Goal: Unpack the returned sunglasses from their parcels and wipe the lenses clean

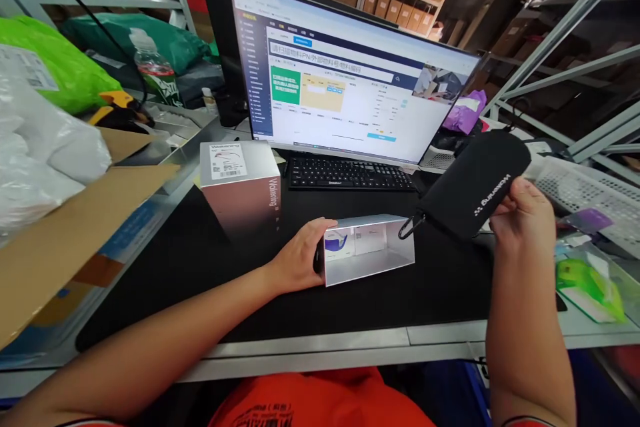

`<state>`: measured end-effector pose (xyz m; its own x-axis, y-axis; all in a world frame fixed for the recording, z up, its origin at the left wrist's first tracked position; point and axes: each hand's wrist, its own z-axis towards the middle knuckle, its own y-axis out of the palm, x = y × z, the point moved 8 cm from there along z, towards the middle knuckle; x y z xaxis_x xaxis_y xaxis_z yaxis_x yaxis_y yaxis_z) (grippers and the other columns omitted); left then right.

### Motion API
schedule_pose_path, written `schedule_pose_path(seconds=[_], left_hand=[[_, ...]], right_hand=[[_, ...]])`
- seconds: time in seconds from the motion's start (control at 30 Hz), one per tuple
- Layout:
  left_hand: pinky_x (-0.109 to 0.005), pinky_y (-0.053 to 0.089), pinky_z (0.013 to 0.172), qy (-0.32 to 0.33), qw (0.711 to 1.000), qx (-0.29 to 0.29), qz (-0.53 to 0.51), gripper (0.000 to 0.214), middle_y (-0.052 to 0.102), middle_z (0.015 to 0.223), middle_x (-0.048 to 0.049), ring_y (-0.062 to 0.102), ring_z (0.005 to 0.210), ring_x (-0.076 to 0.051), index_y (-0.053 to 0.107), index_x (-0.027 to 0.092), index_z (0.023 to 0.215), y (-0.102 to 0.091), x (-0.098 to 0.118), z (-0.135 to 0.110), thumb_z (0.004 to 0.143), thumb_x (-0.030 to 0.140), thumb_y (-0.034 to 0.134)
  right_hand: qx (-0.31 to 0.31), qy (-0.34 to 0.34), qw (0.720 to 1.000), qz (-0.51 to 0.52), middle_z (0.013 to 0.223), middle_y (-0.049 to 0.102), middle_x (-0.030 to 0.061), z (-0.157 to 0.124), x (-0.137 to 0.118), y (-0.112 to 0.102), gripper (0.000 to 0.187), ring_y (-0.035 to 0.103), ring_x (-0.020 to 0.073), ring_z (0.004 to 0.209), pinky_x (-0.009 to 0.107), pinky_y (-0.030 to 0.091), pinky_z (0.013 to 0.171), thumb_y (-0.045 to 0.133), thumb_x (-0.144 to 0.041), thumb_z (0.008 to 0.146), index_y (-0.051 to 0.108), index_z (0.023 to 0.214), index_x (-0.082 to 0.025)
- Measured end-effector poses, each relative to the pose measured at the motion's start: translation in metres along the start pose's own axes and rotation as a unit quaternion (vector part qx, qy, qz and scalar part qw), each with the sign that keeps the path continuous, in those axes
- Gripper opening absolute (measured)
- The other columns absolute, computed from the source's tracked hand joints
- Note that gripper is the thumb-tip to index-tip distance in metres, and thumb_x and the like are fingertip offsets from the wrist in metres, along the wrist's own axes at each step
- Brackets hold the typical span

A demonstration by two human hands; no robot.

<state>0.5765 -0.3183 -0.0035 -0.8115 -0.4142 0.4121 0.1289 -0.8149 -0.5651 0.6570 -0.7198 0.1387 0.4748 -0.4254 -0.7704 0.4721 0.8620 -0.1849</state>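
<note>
My left hand (299,257) grips the left end of an open silver box (367,267), which lies on the black desk mat with its open side facing me. Inside the box a printed card (370,239) and a picture of a purple item show. My right hand (523,217) holds up a black zip case (473,187) with white "Wakening" lettering, fingers partly hidden behind it. A carabiner clip (411,227) hangs from the case's left end, in front of the box's right side. The silver and pink box lid (243,193) stands on the mat, farther left.
A monitor (340,73) and a black keyboard (350,173) stand at the back of the mat. An open cardboard box (85,233) crowds the left. At the right are a white perforated basket (590,193) and a green packet (590,287). Metal shelving rises behind.
</note>
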Motion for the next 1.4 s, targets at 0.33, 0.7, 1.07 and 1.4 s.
schedule_pose_path(seconds=[0.33, 0.7, 1.07, 1.4], left_hand=[[-0.054, 0.055, 0.102, -0.034, 0.995, 0.08, 0.057, 0.101, 0.06, 0.132, -0.0163, 0.064, 0.119, -0.035, 0.036, 0.023, 0.15, -0.018, 0.01, 0.002, 0.066, 0.039, 0.089], [-0.065, 0.042, 0.113, -0.024, 0.986, 0.143, 0.086, 0.111, 0.059, 0.132, -0.0152, 0.063, 0.121, -0.034, 0.027, 0.024, 0.155, -0.034, 0.017, 0.009, 0.063, 0.029, 0.089], [-0.056, 0.048, 0.11, 0.006, 0.988, 0.141, 0.066, 0.118, 0.051, 0.144, -0.017, 0.056, 0.13, -0.035, 0.019, 0.026, 0.16, -0.046, 0.05, 0.033, 0.065, 0.026, 0.089], [-0.07, 0.029, 0.121, -0.198, 0.975, 0.062, 0.085, 0.122, 0.023, 0.162, -0.0201, 0.028, 0.151, -0.043, 0.003, 0.031, 0.161, -0.025, 0.019, 0.015, 0.073, 0.043, 0.087]], right_hand=[[0.087, 0.289, 0.953, -0.014, 0.052, 0.047, -0.0073, -0.055, 0.12, -0.014, 0.037, 0.044, 0.0082, 0.043, 0.022, 0.04, 0.042, 0.083, -0.045, 0.061, 0.058, 0.071, -0.019], [-0.014, 0.338, 0.888, -0.311, 0.051, 0.059, 0.0076, -0.053, 0.121, -0.033, 0.02, 0.066, 0.0305, 0.063, 0.049, 0.05, 0.075, 0.073, -0.029, 0.074, 0.065, 0.058, -0.021], [-0.351, -0.216, 0.887, -0.208, 0.124, 0.072, 0.0079, -0.142, -0.073, 0.11, 0.036, 0.069, 0.0261, 0.111, 0.044, 0.054, 0.099, 0.066, -0.035, 0.093, 0.065, 0.127, -0.026], [-0.418, -0.291, 0.758, -0.408, 0.095, 0.078, 0.0067, -0.141, -0.043, 0.18, 0.017, 0.073, 0.0241, 0.083, 0.032, 0.048, 0.067, 0.054, -0.017, 0.099, 0.07, 0.102, -0.022]])
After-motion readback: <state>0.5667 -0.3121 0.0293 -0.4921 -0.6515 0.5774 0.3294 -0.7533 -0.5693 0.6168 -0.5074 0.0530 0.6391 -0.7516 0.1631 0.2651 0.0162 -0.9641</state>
